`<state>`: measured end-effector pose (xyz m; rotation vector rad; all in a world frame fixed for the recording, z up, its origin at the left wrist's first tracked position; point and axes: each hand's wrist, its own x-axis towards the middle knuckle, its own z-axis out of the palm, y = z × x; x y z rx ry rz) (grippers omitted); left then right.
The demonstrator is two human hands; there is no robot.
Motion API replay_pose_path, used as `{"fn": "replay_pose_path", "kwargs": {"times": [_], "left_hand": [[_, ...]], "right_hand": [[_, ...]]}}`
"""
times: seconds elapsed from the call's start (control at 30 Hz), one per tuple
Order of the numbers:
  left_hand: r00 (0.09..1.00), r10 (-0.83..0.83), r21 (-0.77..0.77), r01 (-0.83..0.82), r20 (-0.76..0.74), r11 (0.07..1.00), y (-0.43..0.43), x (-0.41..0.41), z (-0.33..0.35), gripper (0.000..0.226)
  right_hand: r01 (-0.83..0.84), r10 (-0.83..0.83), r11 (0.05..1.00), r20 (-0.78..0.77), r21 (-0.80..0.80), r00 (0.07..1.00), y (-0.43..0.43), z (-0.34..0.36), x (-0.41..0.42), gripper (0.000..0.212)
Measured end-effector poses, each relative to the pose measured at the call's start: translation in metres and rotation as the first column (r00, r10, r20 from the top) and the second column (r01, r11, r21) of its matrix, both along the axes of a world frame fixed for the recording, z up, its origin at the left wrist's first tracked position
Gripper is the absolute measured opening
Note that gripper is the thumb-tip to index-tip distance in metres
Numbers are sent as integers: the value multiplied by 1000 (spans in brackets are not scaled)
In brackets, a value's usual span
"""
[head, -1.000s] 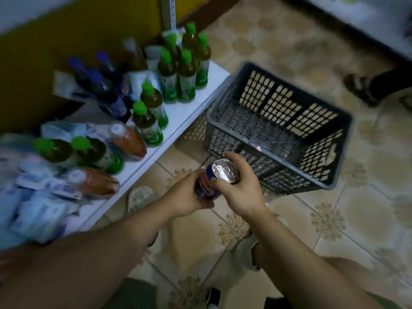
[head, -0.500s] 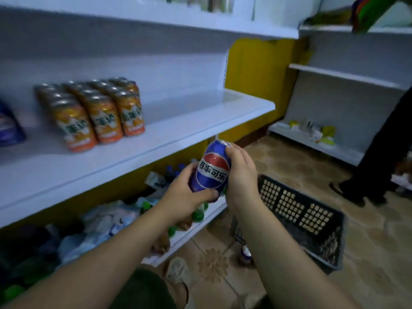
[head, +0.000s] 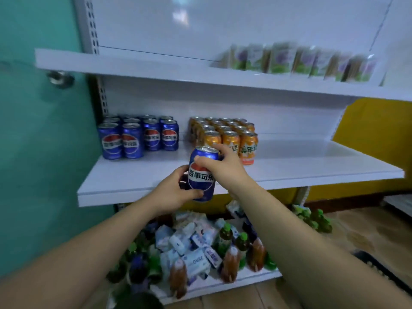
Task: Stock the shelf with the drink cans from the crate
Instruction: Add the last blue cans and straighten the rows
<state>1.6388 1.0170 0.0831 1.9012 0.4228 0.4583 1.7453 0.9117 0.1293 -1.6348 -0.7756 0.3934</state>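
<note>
I hold one blue cola can (head: pixel 201 175) upright in front of the middle white shelf (head: pixel 133 181). My left hand (head: pixel 176 192) grips its lower part from the left. My right hand (head: pixel 223 163) grips its upper part from the right, fingers over the rim. On the shelf behind, several blue cola cans (head: pixel 138 138) stand in a block at the left. Several orange cans (head: pixel 225 134) stand in a block beside them. The crate (head: pixel 379 270) shows only as a dark edge at the lower right.
The upper shelf (head: pixel 156 70) carries a row of green and purple cartons (head: pixel 296 61) at the right. The bottom shelf (head: pixel 223 284) holds bottles and white packets (head: pixel 194 246). A teal wall (head: pixel 44 152) is at the left, a yellow wall (head: pixel 374 130) at the right.
I have lifted the blue can from over the crate up to shelf height, both hands still on it. My view has swung left onto the shelf and the blue cans.
</note>
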Motion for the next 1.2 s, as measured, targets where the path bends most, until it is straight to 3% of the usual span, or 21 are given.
{"fn": "replay_pose_path", "kwargs": {"times": [0.1,0.17,0.23,0.33,0.5,0.83,1.2], "left_hand": [[977,115,198,-78,-182,977,46,-23,0,62],[905,278,447,-114,-321,887,77,-35,-2,65],[846,373,570,-102,-381,815,107,-43,-7,64],[783,419,565,-105,-460,818,142,-45,-16,64],[673,520,679,-36,-527,734,170,-35,-27,67],[686,555,692,-102,-472,715,178,-33,-39,72],[693,552,682,-117,-465,722,178,-33,-40,72]], "right_hand": [[-85,85,996,12,-25,996,42,-3,-5,71],[-116,117,992,20,-40,993,67,-5,-6,70],[-122,123,992,24,-42,992,87,-8,-5,69],[-131,132,991,33,-30,991,112,-15,1,69],[-158,157,987,66,13,985,154,-34,14,70],[-113,109,993,124,29,986,245,-58,37,79],[-91,88,993,45,75,995,273,-68,49,78]]}}
